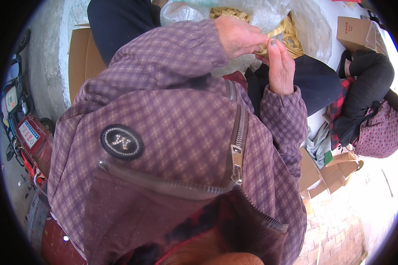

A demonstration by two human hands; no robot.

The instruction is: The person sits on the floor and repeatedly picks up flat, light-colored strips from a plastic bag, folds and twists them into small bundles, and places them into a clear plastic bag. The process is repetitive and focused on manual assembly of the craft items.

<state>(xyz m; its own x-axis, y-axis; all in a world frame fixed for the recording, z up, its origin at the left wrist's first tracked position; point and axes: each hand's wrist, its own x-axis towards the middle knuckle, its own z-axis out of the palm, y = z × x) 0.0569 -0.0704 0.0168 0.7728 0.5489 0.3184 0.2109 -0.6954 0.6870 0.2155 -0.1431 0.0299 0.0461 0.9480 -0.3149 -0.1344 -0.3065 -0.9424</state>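
Observation:
Both hands meet above my lap, in front of a clear plastic bag [317,24]. My left hand [238,37] reaches in from the left, its fingers closed on a shiny yellow flat strip [263,52]. On the same strip my right hand [281,68] pinches with thumb and fingers, the thumb pointing up. The fingertips of the two hands almost touch and cover part of the strip. Loose loops of yellow strip [292,40] lie just behind my right hand, against the bag. Farther back, a heap of folded or braided yellow strips [230,14] shows inside the bag.
Cardboard [82,57] stands beside my left leg. A person in dark trousers [370,75] sits at the right, near a cardboard box [353,33]. Open cardboard [336,174] lies on the paved floor. At the far left are parked vehicles with a red box [33,134].

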